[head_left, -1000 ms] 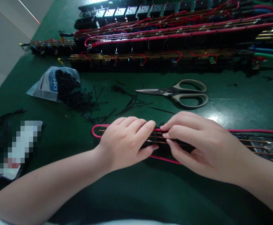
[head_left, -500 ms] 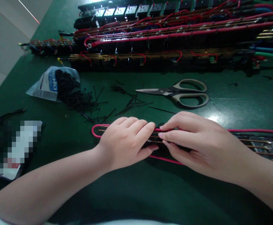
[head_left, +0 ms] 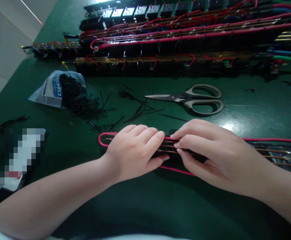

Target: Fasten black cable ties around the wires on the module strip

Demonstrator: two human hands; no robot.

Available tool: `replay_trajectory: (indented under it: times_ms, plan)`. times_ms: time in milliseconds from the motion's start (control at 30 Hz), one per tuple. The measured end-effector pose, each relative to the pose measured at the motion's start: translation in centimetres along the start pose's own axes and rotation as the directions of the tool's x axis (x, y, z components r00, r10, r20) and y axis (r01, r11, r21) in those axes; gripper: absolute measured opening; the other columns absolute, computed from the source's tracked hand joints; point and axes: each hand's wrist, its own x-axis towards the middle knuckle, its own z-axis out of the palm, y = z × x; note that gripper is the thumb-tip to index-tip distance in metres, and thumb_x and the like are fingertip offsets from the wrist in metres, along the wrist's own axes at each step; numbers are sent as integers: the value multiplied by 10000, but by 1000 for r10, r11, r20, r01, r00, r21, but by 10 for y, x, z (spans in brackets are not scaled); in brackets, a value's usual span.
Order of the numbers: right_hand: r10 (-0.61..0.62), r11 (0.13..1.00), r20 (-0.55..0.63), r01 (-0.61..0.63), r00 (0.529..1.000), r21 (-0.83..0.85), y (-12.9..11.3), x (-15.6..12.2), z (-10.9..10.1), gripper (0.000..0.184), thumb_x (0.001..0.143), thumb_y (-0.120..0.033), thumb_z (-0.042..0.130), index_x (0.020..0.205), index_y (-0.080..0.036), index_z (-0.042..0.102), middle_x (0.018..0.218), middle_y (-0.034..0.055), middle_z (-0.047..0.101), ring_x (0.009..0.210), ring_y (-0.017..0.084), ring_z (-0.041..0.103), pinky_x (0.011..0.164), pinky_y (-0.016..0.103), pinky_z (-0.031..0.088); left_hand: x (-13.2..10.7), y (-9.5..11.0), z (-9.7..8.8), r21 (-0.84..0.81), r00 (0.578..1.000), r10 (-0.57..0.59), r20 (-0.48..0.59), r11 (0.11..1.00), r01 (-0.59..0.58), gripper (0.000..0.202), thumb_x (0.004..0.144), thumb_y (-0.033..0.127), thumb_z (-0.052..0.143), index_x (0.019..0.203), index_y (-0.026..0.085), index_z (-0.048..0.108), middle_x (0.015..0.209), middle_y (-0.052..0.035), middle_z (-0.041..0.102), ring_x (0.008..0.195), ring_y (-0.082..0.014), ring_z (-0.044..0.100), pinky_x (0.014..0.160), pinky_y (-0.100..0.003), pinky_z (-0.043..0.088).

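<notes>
Over the left part of a long black strip with thin copper rods (head_left: 169, 145), my left hand (head_left: 135, 150) is closed around the strip and a red cable. This red cable (head_left: 272, 140) runs along the strip's far side, bends in a loop at the left end and comes back along the near side. My right hand (head_left: 215, 156) is just to the right, with bent fingers. One fingertip touches the red cable; the index finger and thumb are close together over the rods. Whatever they may pinch is hidden.
Scissors (head_left: 185, 97) lie beyond my hands, beside loose black cable ties (head_left: 140, 108). An opened plastic bag (head_left: 52, 89) spills more ties. Several wired strips (head_left: 160, 40) fill the back of the green table (head_left: 135, 206). A blurred-out object (head_left: 22, 156) lies at left.
My right index finger and thumb have shifted slightly right along the rods, showing more of them between my hands. My left hand keeps its place.
</notes>
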Motion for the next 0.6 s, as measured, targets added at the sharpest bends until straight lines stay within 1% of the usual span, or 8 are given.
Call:
replay_trajectory:
  times_ms: [167, 333, 600]
  plan:
    - [-32, 999, 6, 32, 999, -7, 2, -2, 0, 161, 1016, -143, 563, 938, -241, 665, 984, 72, 726, 856, 225, 664, 704, 384, 553, 0, 1, 0, 11, 1000, 0, 2, 1000, 0, 322, 1071, 435, 533, 1132, 147, 663, 1092, -83, 785, 935, -252, 737, 737, -383, 526]
    - [-60, 997, 22, 61, 998, -50, 2, -2, 0, 201, 1053, -138, 558, 958, -196, 726, 1001, 90, 717, 864, 204, 619, 700, 365, 515, -1, 1, 0, 13, 1000, 2, 7, 1000, -2, 333, 1075, 449, 528, 1139, 151, 663, 1108, -90, 789, 936, -251, 738, 732, -379, 529]
    - [-52, 996, 12, 53, 999, -68, 1, -1, 0, 214, 1055, -145, 563, 977, -181, 760, 989, 99, 722, 868, 212, 630, 697, 363, 513, 0, 0, 0, 16, 1000, 12, -4, 1000, -12, 331, 1076, 446, 530, 1130, 146, 658, 1109, -89, 788, 945, -256, 744, 728, -377, 523]
